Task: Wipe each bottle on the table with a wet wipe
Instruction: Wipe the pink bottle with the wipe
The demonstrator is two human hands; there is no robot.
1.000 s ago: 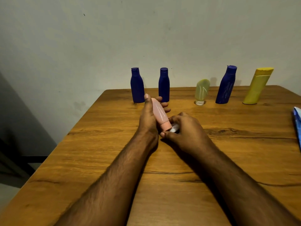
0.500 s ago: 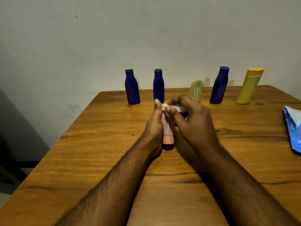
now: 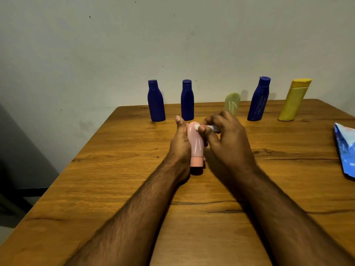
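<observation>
A pink tube bottle (image 3: pixel 196 144) stands cap-down in the middle of the wooden table (image 3: pixel 115 169). My left hand (image 3: pixel 179 144) grips it from the left side. My right hand (image 3: pixel 226 139) pinches a small white wet wipe (image 3: pixel 208 128) against the tube's rounded top. Along the far edge stand a dark blue bottle (image 3: pixel 156 101), a second dark blue bottle (image 3: pixel 187 101), a pale green tube (image 3: pixel 232 104) partly hidden behind my right hand, a third dark blue bottle (image 3: pixel 259 100) and a yellow bottle (image 3: pixel 294 100).
A blue and white wipes packet (image 3: pixel 345 148) lies at the table's right edge. A plain wall rises just behind the row of bottles. The table's left edge drops to a dark floor area.
My right hand has moved the wipe from the tube's cap end up to its top. The tube, tilted a second ago, now stands upright on its cap.
</observation>
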